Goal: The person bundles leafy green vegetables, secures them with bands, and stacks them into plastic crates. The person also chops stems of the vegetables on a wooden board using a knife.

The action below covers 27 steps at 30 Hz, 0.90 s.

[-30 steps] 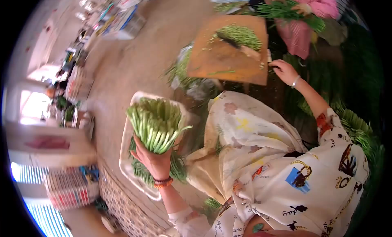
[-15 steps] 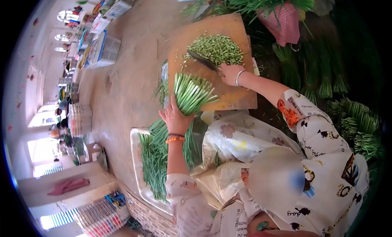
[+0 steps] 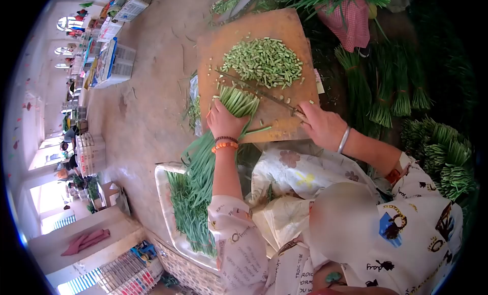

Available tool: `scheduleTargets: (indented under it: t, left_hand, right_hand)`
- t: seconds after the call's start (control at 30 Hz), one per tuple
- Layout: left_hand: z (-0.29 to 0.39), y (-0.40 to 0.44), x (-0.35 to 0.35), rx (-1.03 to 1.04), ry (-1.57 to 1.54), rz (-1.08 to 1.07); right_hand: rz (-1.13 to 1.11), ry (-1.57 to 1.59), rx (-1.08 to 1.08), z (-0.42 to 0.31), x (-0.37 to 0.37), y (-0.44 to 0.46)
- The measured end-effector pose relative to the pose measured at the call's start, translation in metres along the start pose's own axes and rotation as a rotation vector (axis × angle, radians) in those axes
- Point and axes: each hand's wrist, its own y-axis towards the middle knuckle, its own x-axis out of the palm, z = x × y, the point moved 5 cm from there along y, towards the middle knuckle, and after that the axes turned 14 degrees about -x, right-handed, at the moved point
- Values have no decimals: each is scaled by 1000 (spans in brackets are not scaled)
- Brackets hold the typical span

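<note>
My left hand (image 3: 224, 121) is wrapped round a bundle of green stalks (image 3: 238, 101), whose pale cut ends lie on the wooden board (image 3: 211, 51). The long leaves of the bundle hang down off the board's near edge. My right hand (image 3: 321, 125) grips the handle of a knife (image 3: 259, 91). Its dark blade slants up and left over the board, just beyond the stalk ends. A heap of short cut pieces (image 3: 264, 62) lies on the board's far part. One loose stalk rests near my left hand.
Beside my left forearm stands a white basket (image 3: 163, 193) holding long green leaves. Tied green bundles (image 3: 381, 91) lie on the right. A co-worker's checked pink garment (image 3: 346, 25) shows at top right, by more leaves. White crates (image 3: 119, 61) stand far left.
My left hand has lifted the bundle from over the basket and set it onto the board. My right hand has taken hold of the knife and drawn it back to the right of the stalks.
</note>
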Motion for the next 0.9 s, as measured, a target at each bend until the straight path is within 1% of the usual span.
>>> scheduleTargets:
  t: [0.03, 0.07, 0.13, 0.2, 0.27, 0.33, 0.4, 0.47, 0.5, 0.57, 0.67, 0.8, 0.9]
  left_hand:
    - [1, 2, -2, 10, -6, -10]
    - [0, 5, 2, -43, 28, -113]
    - [-4, 10, 7, -47, 50, -131]
    - [-7, 12, 11, -45, 70, -151]
    - [-7, 13, 12, -43, 52, -212]
    - [-7, 14, 12, -38, 49, -209]
    - [-10, 11, 14, -30, 48, -209]
    - [-11, 11, 16, -9, 89, -101]
    - [-10, 13, 12, -9, 87, -102]
    - [-9, 13, 13, -36, -11, -279]
    - [-6, 16, 10, -1, -60, -293]
    - [-7, 20, 9, -18, -74, -316]
    - [-6, 23, 11, -2, -71, -271]
  right_hand:
    - [-6, 0, -1, -7, 3, 0]
    - [-45, 18, 13, -11, 7, -1]
    - [-76, 35, 26, -14, 14, 2]
    - [-162, -9, 39, -11, 29, 4]
    - [-188, -66, 50, -7, 37, 7]
    - [-213, -125, 53, -7, 41, 10]
    - [-179, -147, 55, -13, 42, 7]
    - [-199, -176, 67, -16, 41, 9]
    - [-207, -190, 74, -17, 42, 10]
    - [-210, -207, 75, -17, 43, 9]
    - [-217, -219, 73, -20, 40, 14]
    - [-208, -230, 62, -24, 37, 18]
    - [-245, -255, 73, -20, 39, 21]
